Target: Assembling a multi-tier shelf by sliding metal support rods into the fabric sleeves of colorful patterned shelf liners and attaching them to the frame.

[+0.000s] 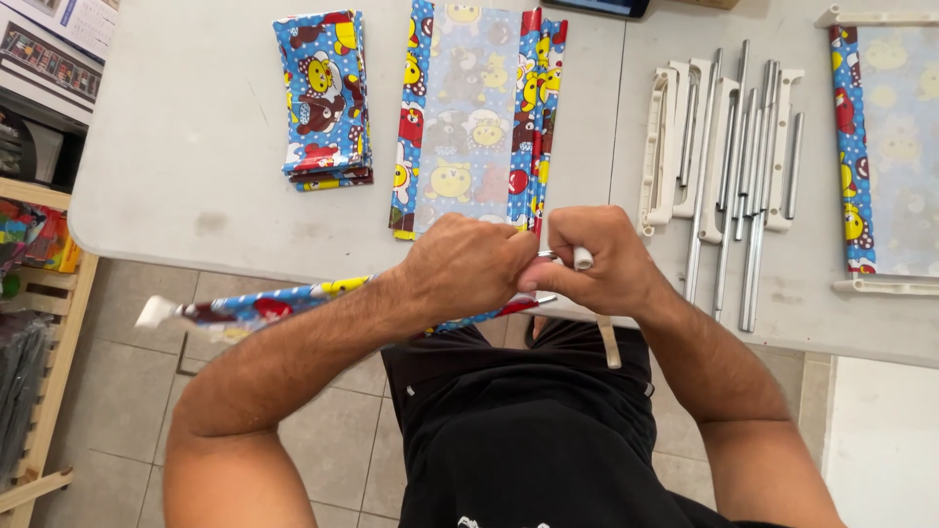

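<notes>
My left hand (469, 266) grips a long strip of blue cartoon-print fabric (264, 305) threaded on a rod, which runs out to the left past the table edge and ends in a white cap (155, 311). My right hand (597, 259) is closed around the strip's right end, with a white plastic piece (583, 258) and a bit of metal rod between its fingers. A white bar (609, 342) hangs down below this hand. Both hands meet at the table's front edge, over my lap.
On the grey table (196, 147) lie a folded stack of the same print fabric (325, 98), a flat fabric panel (476, 117), a pile of metal rods and white plastic brackets (729, 156), and an assembled framed panel (890, 147) at right. Wooden shelves (39, 293) stand left.
</notes>
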